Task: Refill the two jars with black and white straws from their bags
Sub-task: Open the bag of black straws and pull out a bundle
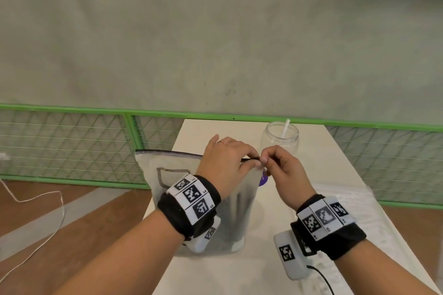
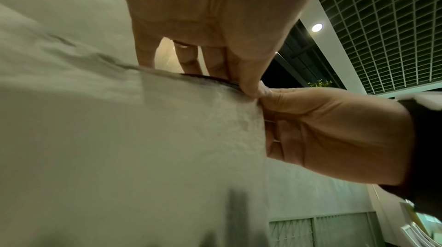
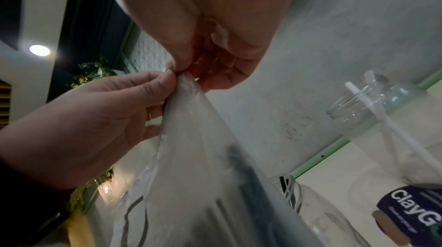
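Both hands pinch the zip bag's top corner.
Left hand [image 1: 225, 160] and right hand [image 1: 282, 170] grip the frosted zip bag [image 1: 155, 170], upright on the bench [image 1: 251, 270].

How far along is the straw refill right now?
Barely started. Done: the far jar holds a single white straw. In hand: the left hand and right hand pinch the top corner of the frosted bag, dark straws inside, apparently opening it. Left: filling both jars; the near jar looks almost empty.
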{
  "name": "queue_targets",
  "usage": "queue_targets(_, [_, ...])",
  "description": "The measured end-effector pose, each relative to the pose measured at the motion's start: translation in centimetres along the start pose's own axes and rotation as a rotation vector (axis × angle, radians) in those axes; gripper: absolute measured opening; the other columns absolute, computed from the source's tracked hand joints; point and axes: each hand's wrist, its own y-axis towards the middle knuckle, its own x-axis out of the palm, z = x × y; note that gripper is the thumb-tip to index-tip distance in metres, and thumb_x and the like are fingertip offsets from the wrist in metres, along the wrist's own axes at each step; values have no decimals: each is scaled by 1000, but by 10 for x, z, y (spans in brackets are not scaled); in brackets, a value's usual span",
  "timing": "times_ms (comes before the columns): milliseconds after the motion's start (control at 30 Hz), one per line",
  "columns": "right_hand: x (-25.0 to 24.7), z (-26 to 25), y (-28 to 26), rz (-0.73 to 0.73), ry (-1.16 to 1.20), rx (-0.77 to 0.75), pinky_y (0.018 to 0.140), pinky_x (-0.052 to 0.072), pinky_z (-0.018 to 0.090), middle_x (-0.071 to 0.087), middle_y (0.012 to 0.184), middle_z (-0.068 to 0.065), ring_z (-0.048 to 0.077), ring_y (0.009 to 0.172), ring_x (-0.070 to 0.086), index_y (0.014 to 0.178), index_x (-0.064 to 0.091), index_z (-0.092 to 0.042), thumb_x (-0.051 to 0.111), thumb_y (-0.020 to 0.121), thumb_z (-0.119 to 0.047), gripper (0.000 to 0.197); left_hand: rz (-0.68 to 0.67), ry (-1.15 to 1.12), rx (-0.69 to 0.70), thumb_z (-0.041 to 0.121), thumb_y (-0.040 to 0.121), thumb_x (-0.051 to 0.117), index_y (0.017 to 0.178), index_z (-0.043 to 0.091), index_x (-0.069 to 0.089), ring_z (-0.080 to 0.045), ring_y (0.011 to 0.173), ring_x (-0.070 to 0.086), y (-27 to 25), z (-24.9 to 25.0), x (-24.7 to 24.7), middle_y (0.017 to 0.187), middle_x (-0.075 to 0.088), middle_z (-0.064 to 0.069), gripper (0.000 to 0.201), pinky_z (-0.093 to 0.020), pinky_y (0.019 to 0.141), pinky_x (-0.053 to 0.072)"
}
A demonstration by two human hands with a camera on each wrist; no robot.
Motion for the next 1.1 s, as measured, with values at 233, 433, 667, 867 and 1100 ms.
queue_targets(233, [-8,1,-3,75,-1,-8,60,44,16,50,75,-3,0,61,48,80,51,-16,43,95,6,28,57,45,-53,43,87,58,84,30,61,-14,88,55,-25,-38,-33,88,62,16,13,-43,95,37])
queue_targets(433, [-19,7,-1,81,-26,-17,63,45,13,54,76,-10,-1,65,49,80,51,-17,43,96,6,29,121,93,-229,36,85,61,82,33,57,-12,87,54,-72,-104,-90,84,56,18,6,-34,77,40])
queue_targets(667, [-21,9,4,59,-79,-42,61,47,14,56,77,-20,2,69,51,75,52,-31,44,96,3,41,169,39,-314,33,84,64,83,28,63,-6,81,56,-91,-122,-102,83,60,13,5,-35,72,49])
queue_targets(867, [-23,7,2,51,-73,-30,58,44,14,57,77,-20,2,68,51,81,55,-19,47,95,3,27,182,109,-297,40,82,63,105,30,58,-6,96,49,-91,-109,-102,101,53,13,25,-28,84,42])
queue_targets(1100, [-28,1,-2,28,-162,-54,67,40,9,58,80,-19,2,75,53,78,56,-35,51,94,-1,38,52,444,-61,53,74,64,94,37,58,-11,86,48,-64,-77,-76,84,55,19,27,-36,79,35])
